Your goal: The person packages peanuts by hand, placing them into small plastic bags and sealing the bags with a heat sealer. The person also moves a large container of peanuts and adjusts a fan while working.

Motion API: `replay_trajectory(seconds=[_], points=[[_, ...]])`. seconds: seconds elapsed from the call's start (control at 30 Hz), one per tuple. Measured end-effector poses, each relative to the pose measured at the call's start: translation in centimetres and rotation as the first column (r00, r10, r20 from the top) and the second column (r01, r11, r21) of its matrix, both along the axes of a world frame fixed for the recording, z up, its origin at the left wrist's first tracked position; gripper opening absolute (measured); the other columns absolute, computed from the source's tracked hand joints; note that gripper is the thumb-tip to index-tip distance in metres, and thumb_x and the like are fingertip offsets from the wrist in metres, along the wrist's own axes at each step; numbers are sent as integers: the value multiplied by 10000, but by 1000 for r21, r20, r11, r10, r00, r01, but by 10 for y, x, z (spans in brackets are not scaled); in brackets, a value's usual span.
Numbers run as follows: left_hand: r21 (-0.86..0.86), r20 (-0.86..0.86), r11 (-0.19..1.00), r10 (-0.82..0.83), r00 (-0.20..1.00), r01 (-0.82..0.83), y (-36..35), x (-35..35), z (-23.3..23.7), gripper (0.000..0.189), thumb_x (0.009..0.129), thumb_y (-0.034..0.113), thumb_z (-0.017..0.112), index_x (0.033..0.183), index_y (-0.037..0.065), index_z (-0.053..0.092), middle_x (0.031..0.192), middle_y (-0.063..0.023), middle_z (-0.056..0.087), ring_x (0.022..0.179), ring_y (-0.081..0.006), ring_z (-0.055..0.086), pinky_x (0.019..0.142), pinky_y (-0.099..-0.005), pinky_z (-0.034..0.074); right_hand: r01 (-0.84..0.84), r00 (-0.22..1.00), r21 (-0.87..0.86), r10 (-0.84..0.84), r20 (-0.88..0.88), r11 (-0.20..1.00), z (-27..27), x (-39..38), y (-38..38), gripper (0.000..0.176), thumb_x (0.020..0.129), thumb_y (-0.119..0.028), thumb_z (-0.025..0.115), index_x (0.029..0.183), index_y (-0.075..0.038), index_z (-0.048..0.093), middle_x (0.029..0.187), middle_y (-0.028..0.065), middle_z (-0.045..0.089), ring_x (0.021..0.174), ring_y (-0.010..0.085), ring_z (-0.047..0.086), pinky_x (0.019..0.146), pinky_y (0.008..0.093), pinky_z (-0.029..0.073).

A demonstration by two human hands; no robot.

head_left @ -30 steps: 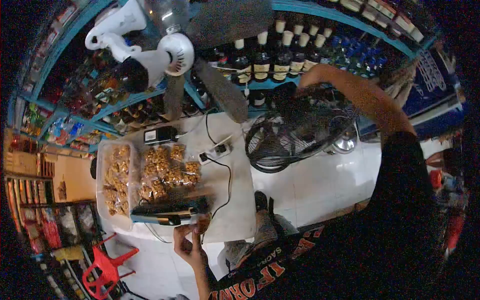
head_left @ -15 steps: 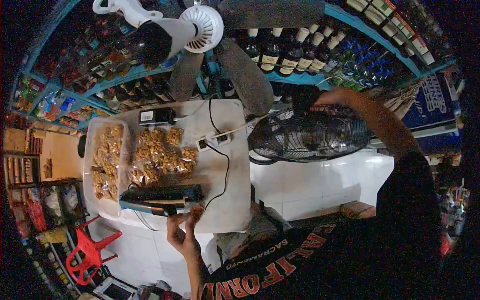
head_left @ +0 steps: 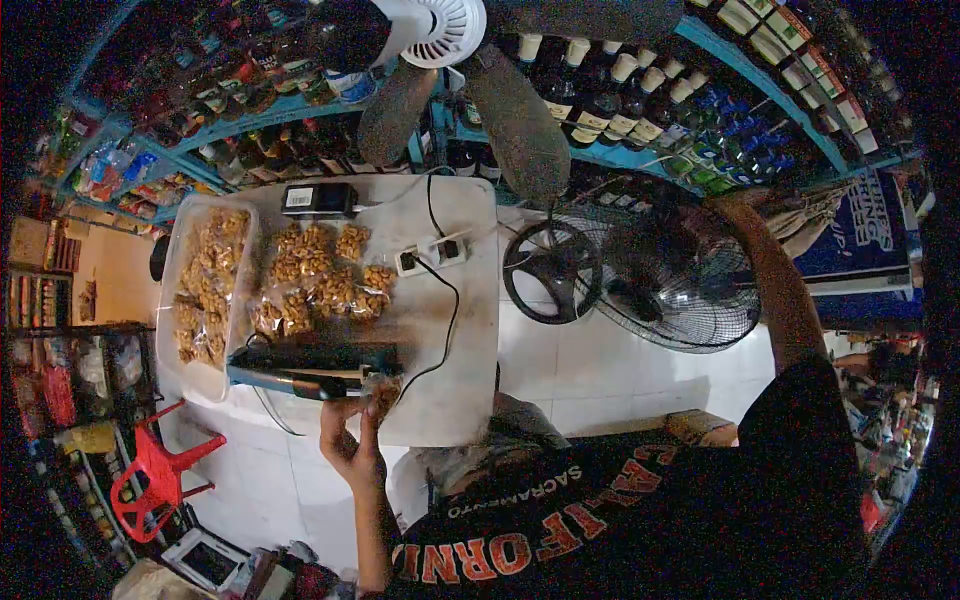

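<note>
— Fan (head_left: 640, 280) has swung down and rightward since a second ago. Right hand (head_left: 722, 208) is at its top rim, grip can't be told.
— Left hand (head_left: 345, 440)?
— Pinching a small snack packet (head_left: 381, 393) against the sealer's (head_left: 310, 365) near end, at the table's (head_left: 455, 380) front edge.
</note>
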State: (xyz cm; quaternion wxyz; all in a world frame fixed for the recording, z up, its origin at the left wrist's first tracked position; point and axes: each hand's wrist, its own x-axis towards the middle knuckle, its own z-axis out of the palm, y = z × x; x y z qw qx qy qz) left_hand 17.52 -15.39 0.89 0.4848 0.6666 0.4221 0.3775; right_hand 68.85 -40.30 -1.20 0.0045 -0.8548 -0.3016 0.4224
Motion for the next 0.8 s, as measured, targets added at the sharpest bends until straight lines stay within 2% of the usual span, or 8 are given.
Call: replay_trajectory(seconds=[0.07, 0.23, 0.4, 0.6, 0.67, 0.73, 0.77, 0.8], points=[[138, -131, 986, -78, 988, 96, -1, -1, 2, 60, 692, -42, 604, 730, -28, 560, 746, -87, 542, 730, -183, 507, 685, -259, 386, 29, 1000, 102, -29, -1, 994, 3, 15, -11, 409, 845, -381, 445, 1072, -54, 540, 1000, 64, 572, 887, 177, 529, 760, 314, 421], [173, -121, 981, -69, 990, 89, -10, -4, 9, 75, 675, -44, 618, 709, -34, 552, 732, -97, 541, 712, -198, 510, 676, -264, 389, 115, 993, 369, -120, -11, 922, 15, -7, -27, 405, 838, -366, 464, 1093, -58, 526, 1045, 61, 554, 934, 173, 511, 790, 309, 405], [172, -96, 976, -115, 989, 131, -8, -7, 15, 78, 672, -43, 623, 700, -36, 550, 740, -93, 540, 719, -191, 508, 683, -262, 387, 232, 960, 622, -278, -25, 748, 36, -2, -36, 407, 830, -352, 483, 1114, -62, 513, 1090, 58, 536, 981, 169, 494, 821, 304, 390], [207, -10, 964, -170, 985, 168, 7, -14, 17, 86, 672, -29, 634, 715, -33, 560, 781, -89, 556, 746, -178, 497, 692, -253, 371, 321, 852, 855, -518, -73, 408, 70, -27, -57, 416, 822, -335, 506, 1139, -66, 497, 1144, 55, 515, 1038, 165, 472, 858, 299, 372], [185, 6, 946, -271, 963, 265, 17, -19, 20, 93, 669, -18, 645, 729, -21, 574, 785, -94, 560, 757, -190, 497, 712, -262, 370, 325, 806, 887, -586, -79, 329, 85, -78, -63, 418, 820, -332, 510, 1144, -67, 494, 1153, 54, 512, 1047, 164, 469, 864, 298, 369], [182, 15, 916, -365, 931, 356, 31, -26, 14, 93, 666, -14, 649, 730, -13, 582, 774, -92, 562, 762, -198, 499, 722, -267, 370, 437, 589, 899, -748, -306, -23, 103, -189, -30, 414, 824, -302, 508, 1163, -64, 485, 1143, 42, 521, 1037, 167, 476, 859, 294, 362], [171, 13, 892, -426, 905, 417, 38, -33, 11, 92, 664, -10, 653, 731, -4, 590, 762, -91, 563, 768, -205, 500, 732, -271, 370, 482, 642, 874, -653, -401, -63, 88, -221, -32, 424, 828, -315, 506, 1172, -68, 483, 1133, 39, 527, 1021, 158, 488, 832, 281, 374], [153, -37, 884, -441, 897, 441, 41, -36, 17, 84, 650, -1, 661, 709, 6, 601, 738, -80, 568, 768, -213, 503, 728, -280, 374, 506, 599, 859, -686, -413, -76, 65, -253, -33, 435, 829, -336, 507, 1174, -71, 482, 1142, 45, 520, 1014, 146, 490, 812, 286, 389]])
